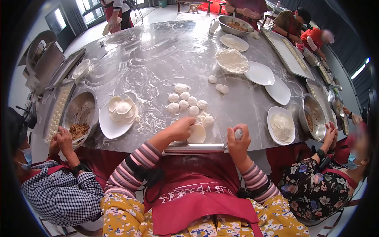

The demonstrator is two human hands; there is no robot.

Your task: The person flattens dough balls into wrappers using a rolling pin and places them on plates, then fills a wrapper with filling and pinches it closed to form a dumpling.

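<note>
My left hand (182, 128) is closed on the edge of a thin round dough wrapper (196, 134) at the table's near edge. In my right hand (239, 144), the fingers are wrapped round a rolling pin, whose grey rounded end (238, 134) shows at the top of the fist. Left of that fist, a shiny metal cylinder (194, 148) lies along the table edge, just below the wrapper. Beyond my hands sits a cluster of floured dough balls (184, 104), with a few more dough balls (224, 89) farther right.
Stacked wrappers lie on a left plate (107, 128) and a right plate (292, 112). Filling bowls (92, 106) (306, 103) stand before a person on either side. Farther back are a flour plate (232, 60), white plates (259, 74) and a long dumpling tray (288, 59). Other people stand round the table.
</note>
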